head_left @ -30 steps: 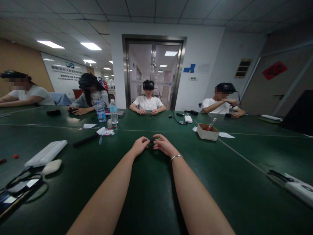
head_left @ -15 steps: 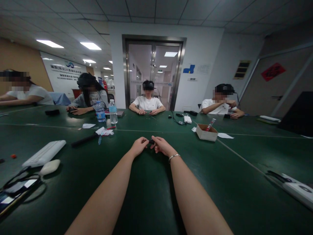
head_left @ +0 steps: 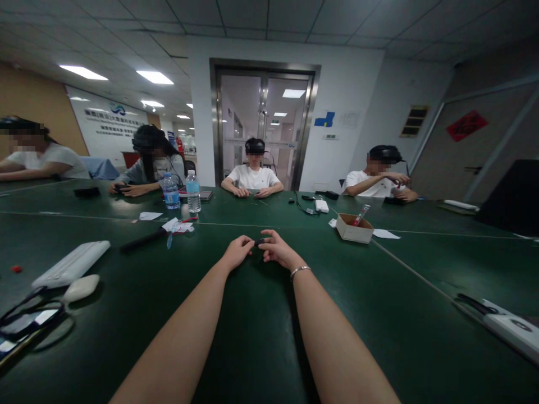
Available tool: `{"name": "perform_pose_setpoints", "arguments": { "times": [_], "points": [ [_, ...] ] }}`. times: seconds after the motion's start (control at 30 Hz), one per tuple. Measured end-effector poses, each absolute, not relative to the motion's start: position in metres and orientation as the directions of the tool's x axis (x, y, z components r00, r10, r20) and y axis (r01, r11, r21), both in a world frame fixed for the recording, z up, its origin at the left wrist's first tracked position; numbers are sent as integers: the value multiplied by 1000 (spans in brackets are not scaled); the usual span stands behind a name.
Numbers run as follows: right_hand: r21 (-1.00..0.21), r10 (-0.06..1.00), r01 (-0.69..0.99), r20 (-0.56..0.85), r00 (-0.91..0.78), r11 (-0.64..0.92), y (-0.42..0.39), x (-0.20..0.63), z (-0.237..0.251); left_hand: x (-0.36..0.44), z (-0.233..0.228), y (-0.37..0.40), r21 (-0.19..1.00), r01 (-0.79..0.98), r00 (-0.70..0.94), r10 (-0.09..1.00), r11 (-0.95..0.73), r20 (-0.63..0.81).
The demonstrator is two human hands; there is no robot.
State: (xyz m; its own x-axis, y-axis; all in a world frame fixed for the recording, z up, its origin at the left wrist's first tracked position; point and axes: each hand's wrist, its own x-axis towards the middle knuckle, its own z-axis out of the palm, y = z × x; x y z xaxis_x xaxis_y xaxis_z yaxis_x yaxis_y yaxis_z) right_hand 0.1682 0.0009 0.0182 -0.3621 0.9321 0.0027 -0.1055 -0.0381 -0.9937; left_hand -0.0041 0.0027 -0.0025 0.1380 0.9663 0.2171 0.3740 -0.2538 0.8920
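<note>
The left hand (head_left: 239,251) and the right hand (head_left: 275,248) are meeting over the middle of the green table (head_left: 379,292), fingertips pinching closed on either end of a small dark piece (head_left: 259,242) that is being worked between them; what the piece is cannot be told. By my judgement the fiddling is mid-step, and any next move is calling for fine fingertip control. Open tabletop is lying all around the hands, with the white keyboard (head_left: 71,264) well off left and the cardboard box (head_left: 354,228) well off right.

Both forearms stretch forward, left hand (head_left: 238,251) and right hand (head_left: 275,248) meeting fingertip-to-fingertip.
</note>
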Motion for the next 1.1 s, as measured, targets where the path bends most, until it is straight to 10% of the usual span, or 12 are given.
{"name": "perform_pose_setpoints", "arguments": {
  "times": [1.1],
  "points": [
    [-996, 934, -66, -40, -356, -68, -2, 167, 24, -5, -3, 4, 890, 379, 115, 968, -251, 224]
  ]
}}
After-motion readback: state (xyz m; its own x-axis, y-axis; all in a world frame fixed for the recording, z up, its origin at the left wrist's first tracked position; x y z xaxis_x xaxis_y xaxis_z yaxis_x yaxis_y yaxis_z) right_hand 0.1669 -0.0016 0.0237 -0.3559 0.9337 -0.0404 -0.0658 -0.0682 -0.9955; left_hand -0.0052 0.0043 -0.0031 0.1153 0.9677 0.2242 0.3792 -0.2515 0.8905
